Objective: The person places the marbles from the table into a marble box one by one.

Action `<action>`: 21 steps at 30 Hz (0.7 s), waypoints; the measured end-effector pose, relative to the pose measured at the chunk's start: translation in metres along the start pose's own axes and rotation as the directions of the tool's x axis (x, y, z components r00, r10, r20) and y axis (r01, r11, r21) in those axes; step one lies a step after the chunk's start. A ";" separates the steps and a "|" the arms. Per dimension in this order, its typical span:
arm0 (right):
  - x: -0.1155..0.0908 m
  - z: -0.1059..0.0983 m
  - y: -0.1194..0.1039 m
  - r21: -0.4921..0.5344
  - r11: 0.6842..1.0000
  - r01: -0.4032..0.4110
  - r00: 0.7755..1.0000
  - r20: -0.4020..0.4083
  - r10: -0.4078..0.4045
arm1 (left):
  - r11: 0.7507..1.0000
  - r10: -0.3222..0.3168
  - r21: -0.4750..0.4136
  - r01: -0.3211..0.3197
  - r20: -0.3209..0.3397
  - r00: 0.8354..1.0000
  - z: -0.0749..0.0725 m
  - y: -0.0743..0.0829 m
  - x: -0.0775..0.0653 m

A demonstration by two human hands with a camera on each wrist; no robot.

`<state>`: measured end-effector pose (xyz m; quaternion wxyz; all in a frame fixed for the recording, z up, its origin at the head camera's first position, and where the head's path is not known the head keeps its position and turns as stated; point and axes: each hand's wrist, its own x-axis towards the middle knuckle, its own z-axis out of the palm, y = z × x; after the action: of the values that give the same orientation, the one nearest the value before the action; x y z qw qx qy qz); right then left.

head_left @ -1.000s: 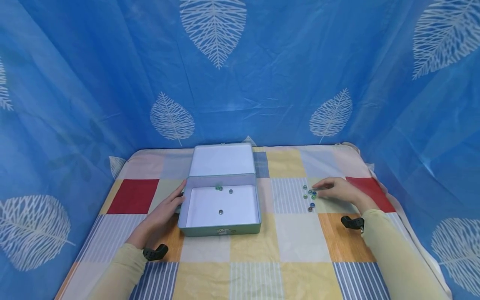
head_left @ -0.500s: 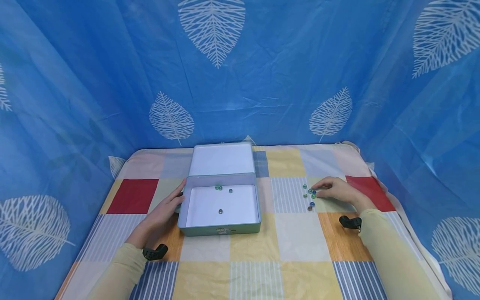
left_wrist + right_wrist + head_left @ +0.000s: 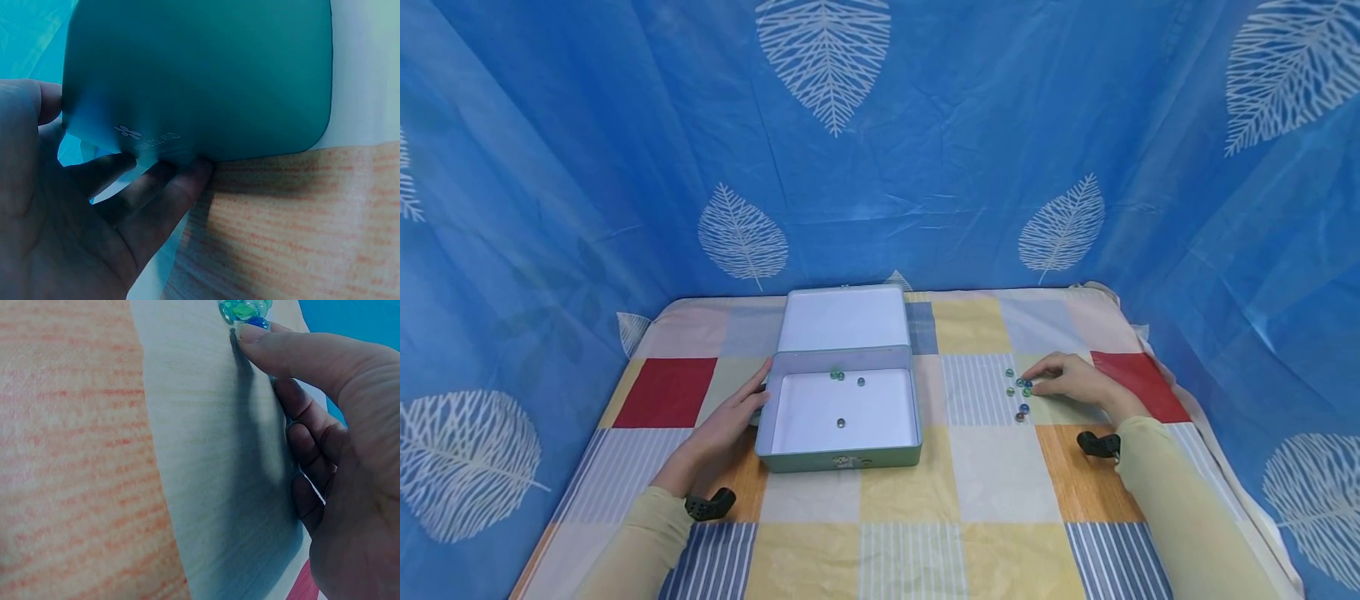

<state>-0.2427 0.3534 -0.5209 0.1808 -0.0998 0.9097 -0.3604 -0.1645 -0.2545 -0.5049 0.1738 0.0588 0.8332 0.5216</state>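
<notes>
A green tin box (image 3: 880,458) stands with its lid raised, its white inside holding several glass marbles (image 3: 841,423). My left hand (image 3: 726,425) rests at the box's left side. In the left wrist view its fingertips (image 3: 199,172) touch the green wall at the lower edge, with the fingers fairly straight. To the right, my right hand (image 3: 1075,383) pinches a blue marble (image 3: 257,322) between thumb and index finger, low at the cloth. Its other fingers curl loosely. Green marbles (image 3: 1010,392) lie right beside these fingertips.
Nearer me, another blue marble (image 3: 1025,409) and a brown marble (image 3: 1020,417) lie together. The open lid (image 3: 846,321) leans back behind the box. A patchwork cloth (image 3: 910,500) covers the table, and blue leaf-patterned curtains (image 3: 880,208) enclose the back and sides.
My right hand has shifted slightly left and its thumb and index finger have closed in on the blue marble. The left hand and the box stay in place.
</notes>
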 end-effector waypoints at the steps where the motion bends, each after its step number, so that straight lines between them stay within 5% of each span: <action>1: 0.000 0.000 0.000 0.002 1.000 -0.001 1.000 0.002 0.001 | 1.000 -0.001 -0.002 0.001 0.000 1.000 0.000 0.000 0.000; 21: 0.001 0.004 0.001 0.004 1.000 -0.013 1.000 -0.012 0.013 | 1.000 0.002 -0.016 -0.002 0.000 1.000 0.001 -0.001 0.001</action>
<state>-0.2424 0.3516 -0.5250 0.1778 -0.0913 0.9106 -0.3618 -0.1656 -0.2538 -0.5061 0.1737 0.0581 0.8289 0.5286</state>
